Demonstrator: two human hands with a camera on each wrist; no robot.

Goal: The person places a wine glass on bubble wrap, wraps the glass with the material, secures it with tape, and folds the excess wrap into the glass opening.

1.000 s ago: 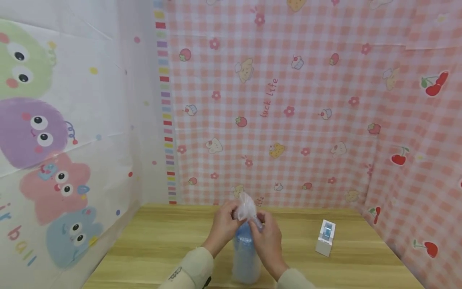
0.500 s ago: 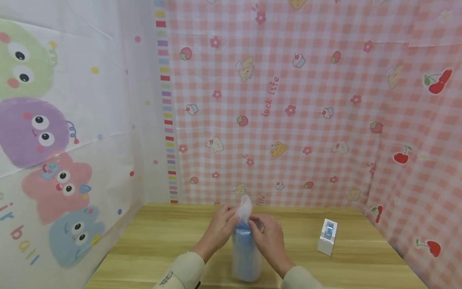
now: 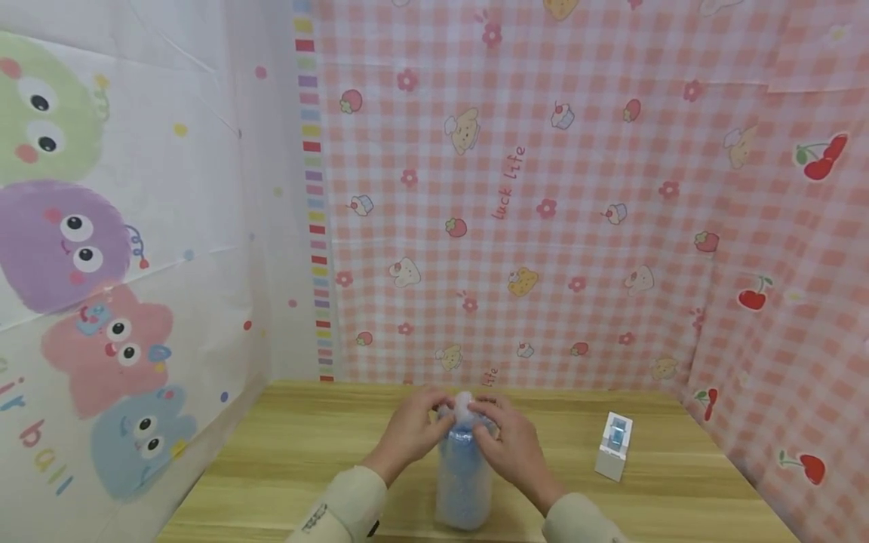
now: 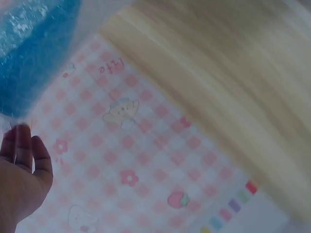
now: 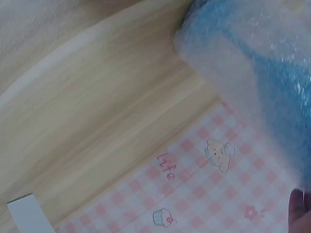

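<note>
A tall blue object, perhaps a bottle, stands upright on the wooden table inside cloudy bubble wrap [image 3: 464, 486]. Its blue colour [image 4: 41, 63] shows through in the left wrist view; its exact kind is hidden. At the left of the gathered top, my left hand [image 3: 410, 431] pinches the wrap between thumb and fingers. From the right side, my right hand [image 3: 514, 443] pinches the same folded top. A short white tuft of wrap sticks up between them. Only a few fingers of the right hand [image 5: 300, 213] appear in the right wrist view.
On the right of the table [image 3: 326, 452] stands a small white block-shaped thing [image 3: 613, 446] with a clear blue part on top. A pink checked cloth [image 3: 502, 249] hangs behind the table, and a white printed sheet [image 3: 204, 286] hangs at the left.
The wrap's loose top stood up as a tall tuft; now it is folded down low between the hands. Both hands have shifted slightly around it.
</note>
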